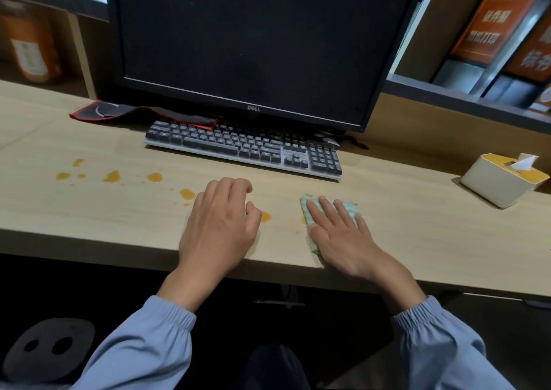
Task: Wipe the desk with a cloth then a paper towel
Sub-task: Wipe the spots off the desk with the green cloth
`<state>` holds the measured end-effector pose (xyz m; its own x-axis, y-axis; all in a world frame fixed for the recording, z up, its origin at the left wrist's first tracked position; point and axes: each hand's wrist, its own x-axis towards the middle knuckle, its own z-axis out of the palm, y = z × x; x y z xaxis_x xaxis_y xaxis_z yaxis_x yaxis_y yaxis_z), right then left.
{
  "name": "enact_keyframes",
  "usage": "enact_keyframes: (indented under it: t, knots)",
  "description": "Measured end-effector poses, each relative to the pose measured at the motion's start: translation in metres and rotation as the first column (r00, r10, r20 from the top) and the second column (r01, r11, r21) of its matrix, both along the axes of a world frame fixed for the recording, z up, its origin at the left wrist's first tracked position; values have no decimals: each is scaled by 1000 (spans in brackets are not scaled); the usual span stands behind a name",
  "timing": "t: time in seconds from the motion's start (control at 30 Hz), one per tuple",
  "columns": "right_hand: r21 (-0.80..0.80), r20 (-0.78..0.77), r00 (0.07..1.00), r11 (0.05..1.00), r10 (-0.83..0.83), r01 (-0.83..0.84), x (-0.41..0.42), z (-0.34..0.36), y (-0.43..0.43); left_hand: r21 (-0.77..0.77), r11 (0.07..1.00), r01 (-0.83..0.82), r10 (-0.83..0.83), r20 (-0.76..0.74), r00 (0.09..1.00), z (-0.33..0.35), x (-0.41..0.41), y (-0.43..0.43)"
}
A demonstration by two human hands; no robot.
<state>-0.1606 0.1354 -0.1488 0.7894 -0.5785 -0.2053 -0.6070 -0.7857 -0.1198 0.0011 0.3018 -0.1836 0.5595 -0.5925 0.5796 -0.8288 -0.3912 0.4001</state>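
Observation:
My right hand point(343, 234) lies flat with straight fingers on a light green cloth point(307, 207), pressing it onto the wooden desk point(417, 225) near the front edge. My left hand point(220, 222) rests on the desk to the left of it, fingers loosely curled, holding nothing. Several orange liquid spots point(111, 176) are scattered across the desk from the far left to between my hands, one spot point(266, 216) beside my left thumb. A white and yellow tissue box point(501, 185) with a paper sheet sticking out stands at the right.
A dark keyboard point(244, 148) lies in front of a black monitor point(256, 46) at the back of the desk. A black and red mouse pad point(119, 112) lies crumpled left of the keyboard. Shelves with orange boxes point(492, 16) are behind on the right.

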Motion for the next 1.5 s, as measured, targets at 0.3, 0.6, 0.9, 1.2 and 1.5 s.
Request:
enact_keyframes:
  t: [0.3,0.6,0.9,1.2,1.5]
  knots:
    - [5,22,1000,1000,-3,3,53,2,-32,-19,1000,-3,3,-7,1000,1,0,0]
    - [-8,45,999,1000,-9,9,63,0,-36,-30,999,-13,12,-35,999,1,2,1]
    - [-13,22,999,999,36,-36,29,1,-4,-20,1000,-22,21,-38,999,2,2,2]
    - [-4,10,998,998,69,-69,-3,1,38,-13,999,-34,34,-9,999,0,1,0]
    - [-11,-15,999,999,42,-42,51,-2,11,-43,999,-22,22,6,1000,-1,2,2]
